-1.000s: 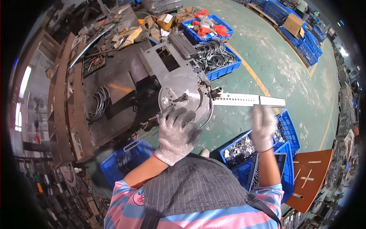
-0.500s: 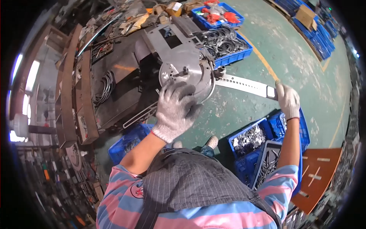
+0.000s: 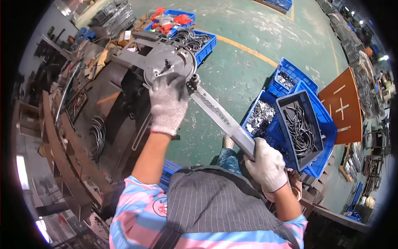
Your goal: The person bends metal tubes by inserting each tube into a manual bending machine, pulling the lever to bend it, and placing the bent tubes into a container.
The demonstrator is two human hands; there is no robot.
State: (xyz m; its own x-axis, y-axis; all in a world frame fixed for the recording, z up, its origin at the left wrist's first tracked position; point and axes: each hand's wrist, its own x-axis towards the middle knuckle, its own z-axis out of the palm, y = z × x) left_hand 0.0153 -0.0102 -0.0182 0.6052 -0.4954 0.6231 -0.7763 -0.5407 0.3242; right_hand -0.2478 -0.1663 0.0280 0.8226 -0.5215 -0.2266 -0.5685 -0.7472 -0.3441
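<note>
In a grey-white glove, my left hand [image 3: 169, 103] lies at the near edge of a round metal disc [image 3: 176, 62] on a bending machine. Its dark-tipped fingers are together and bent down; what they hold, if anything, is hidden beneath them. A short upright pin [image 3: 167, 64] stands on the disc just beyond the fingertips. My gloved right hand [image 3: 267, 164] is wrapped round the near end of a long flat metal lever [image 3: 219, 116] with a row of holes. The lever's far end meets a pivot [image 3: 193, 79] beside the disc. A thin curved rod follows the disc's right rim.
Behind the disc, a blue crate [image 3: 205, 47] holds curved metal pieces. At the right, a grey tray [image 3: 317, 124] of dark curved parts rests on blue crates, beside a crate of metal scraps [image 3: 261, 114]. An orange board [image 3: 352, 103] stands beyond. Bent wire pieces [image 3: 97, 135] lie at left.
My right hand has swung the lever from the far right in toward my body. My left hand stays at the disc, its fingers drawn closer together. The camera view has turned right.
</note>
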